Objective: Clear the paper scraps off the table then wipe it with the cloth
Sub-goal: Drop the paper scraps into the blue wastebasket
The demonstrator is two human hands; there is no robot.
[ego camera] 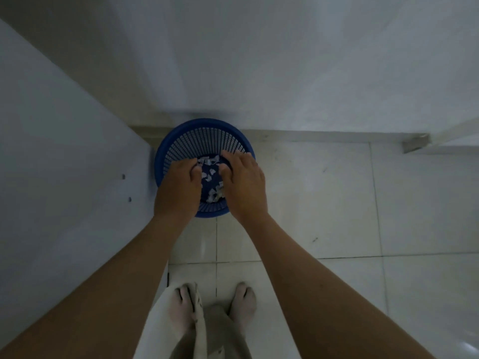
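A round blue slatted wastebasket [181, 141] stands on the tiled floor in the corner, with several white paper scraps [211, 174] lying in its bottom. Both of my hands hover over its mouth, palms down. My left hand [177, 189] has its fingers curled inward, with scraps right at the fingertips; whether it grips any is unclear. My right hand [245, 185] is bent downward with its fingers loosely apart and nothing visible in it. No wiping cloth can be made out for certain.
A grey panel [64, 164] with small screw holes rises along the left, touching the basket. A white wall [285, 60] runs behind. My socked feet [243, 299] stand on pale floor tiles [324, 203], and pale fabric [201, 330] hangs in front of my legs.
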